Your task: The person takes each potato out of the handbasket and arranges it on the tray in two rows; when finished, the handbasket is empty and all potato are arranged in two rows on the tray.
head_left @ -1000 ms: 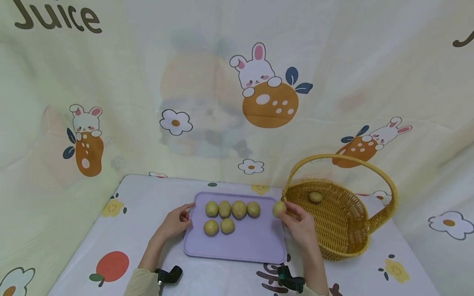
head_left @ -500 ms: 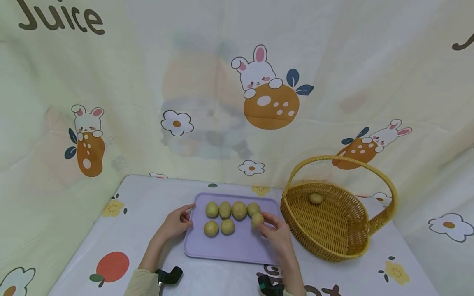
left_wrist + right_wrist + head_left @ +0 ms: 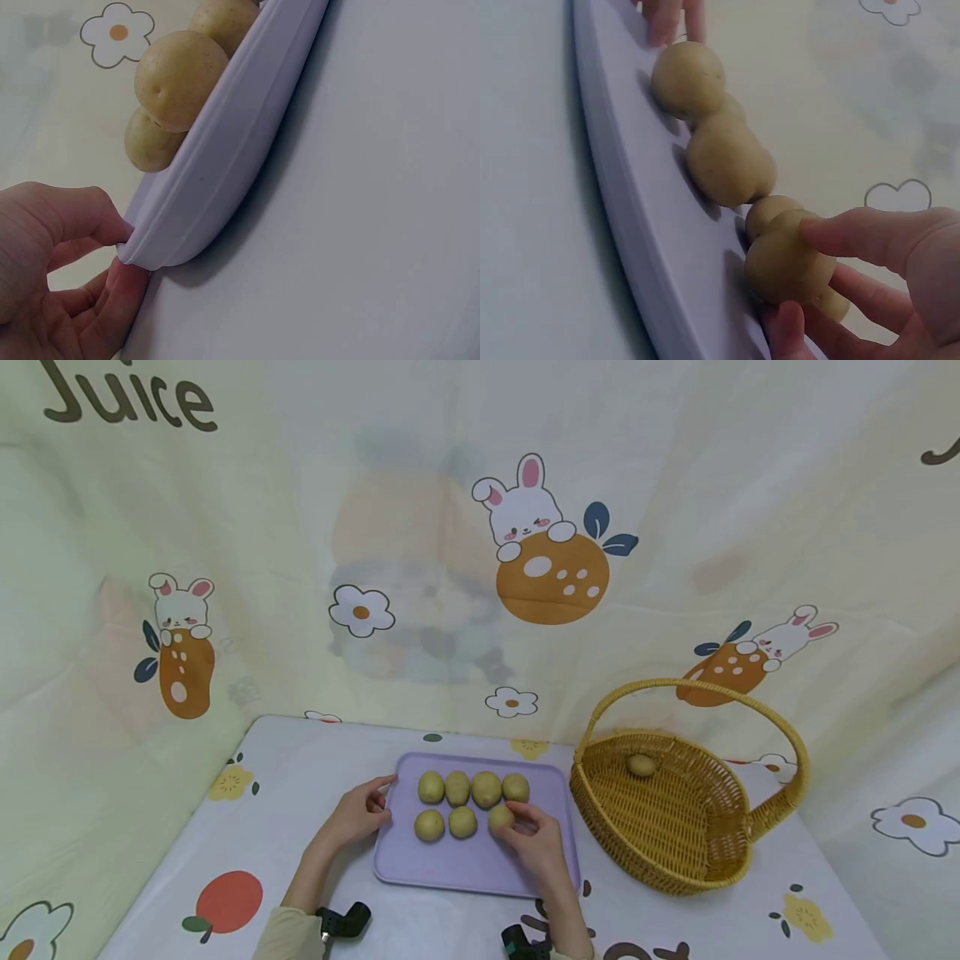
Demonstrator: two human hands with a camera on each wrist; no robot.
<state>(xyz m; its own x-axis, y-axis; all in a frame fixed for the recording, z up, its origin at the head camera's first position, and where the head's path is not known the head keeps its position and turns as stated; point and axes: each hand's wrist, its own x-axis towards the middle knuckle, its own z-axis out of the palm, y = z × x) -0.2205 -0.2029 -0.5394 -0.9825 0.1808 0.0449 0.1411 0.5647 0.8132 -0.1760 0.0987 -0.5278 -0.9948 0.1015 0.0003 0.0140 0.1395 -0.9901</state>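
A lilac tray (image 3: 450,867) lies on the table and bears several yellowish potatoes. Four stand in a back row; a front row has two potatoes at the left plus the one in my right hand. My right hand (image 3: 538,847) holds that potato (image 3: 786,262) between thumb and fingers, low over the tray at the front row's right end. At the tray's left side, my left hand (image 3: 358,811) pinches the rim (image 3: 139,251), thumb and fingers on either side of it in the left wrist view.
To the right of the tray stands a wicker basket (image 3: 678,827) with a tall arched handle (image 3: 693,683). One potato (image 3: 641,765) lies inside near its back wall. A printed cloth (image 3: 420,543) hangs behind the table.
My right hand has carried the potato from beside the basket, left and toward the front row on the tray. The left hand has stayed at the rim.
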